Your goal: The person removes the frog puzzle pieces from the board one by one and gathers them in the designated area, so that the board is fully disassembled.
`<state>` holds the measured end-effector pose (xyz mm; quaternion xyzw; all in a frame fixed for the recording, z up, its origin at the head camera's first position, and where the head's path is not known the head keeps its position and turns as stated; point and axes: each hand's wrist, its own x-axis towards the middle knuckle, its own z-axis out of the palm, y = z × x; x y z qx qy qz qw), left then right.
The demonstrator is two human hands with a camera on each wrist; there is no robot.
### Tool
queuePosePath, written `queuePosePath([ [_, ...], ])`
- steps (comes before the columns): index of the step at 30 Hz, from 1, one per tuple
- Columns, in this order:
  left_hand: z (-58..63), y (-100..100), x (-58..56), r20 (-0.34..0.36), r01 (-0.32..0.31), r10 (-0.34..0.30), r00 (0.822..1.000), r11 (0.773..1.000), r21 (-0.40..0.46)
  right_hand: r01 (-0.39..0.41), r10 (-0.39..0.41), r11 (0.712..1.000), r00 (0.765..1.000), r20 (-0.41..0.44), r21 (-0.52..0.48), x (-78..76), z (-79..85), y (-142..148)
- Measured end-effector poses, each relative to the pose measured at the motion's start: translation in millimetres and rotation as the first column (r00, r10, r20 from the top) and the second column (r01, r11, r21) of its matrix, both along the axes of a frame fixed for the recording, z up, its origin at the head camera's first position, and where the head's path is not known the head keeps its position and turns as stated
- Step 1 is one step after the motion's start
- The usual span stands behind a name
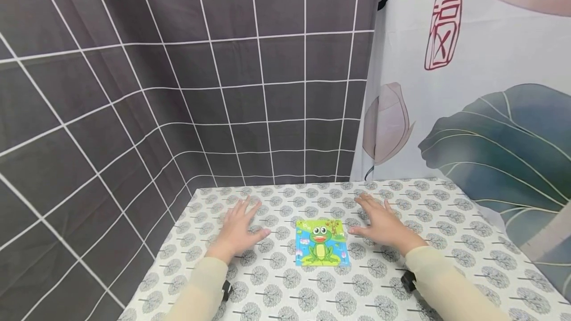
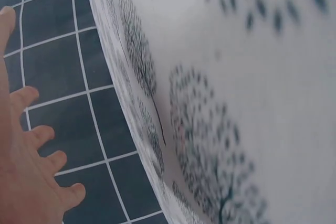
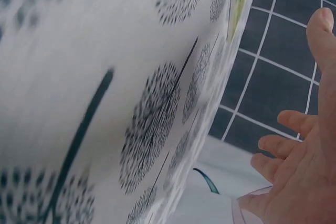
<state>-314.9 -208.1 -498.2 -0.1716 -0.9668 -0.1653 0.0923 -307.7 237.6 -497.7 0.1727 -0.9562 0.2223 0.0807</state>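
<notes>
A square frog picture [image 1: 321, 244] lay flat on a tree-print cloth [image 1: 285, 294], between the left hand [image 1: 238, 231] and the right hand [image 1: 384, 224], both empty with fingers spread. It looked light, thin and probably stiff, best lifted by opposite side edges.

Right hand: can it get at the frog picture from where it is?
Likely yes: the right hand is open beside the frog picture, thumb toward it, with only patterned cloth showing between.
</notes>
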Motion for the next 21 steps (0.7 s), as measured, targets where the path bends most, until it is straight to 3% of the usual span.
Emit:
queuePosePath([
  [12, -3.3, 23.3, 10.2, 0.092, 0.025, -0.032, 0.995, 0.997, 0.075, -0.032, 0.033, 0.999, 0.999, 0.025, -0.029, -8.5, -10.1, -21.0],
  [21, -1.3, 43.1, 18.8, 0.204, 0.05, -0.093, 0.975, 0.978, 0.204, -0.036, 0.044, 0.996, 0.995, 0.092, -0.086, -9.0, -6.8, -39.8],
])
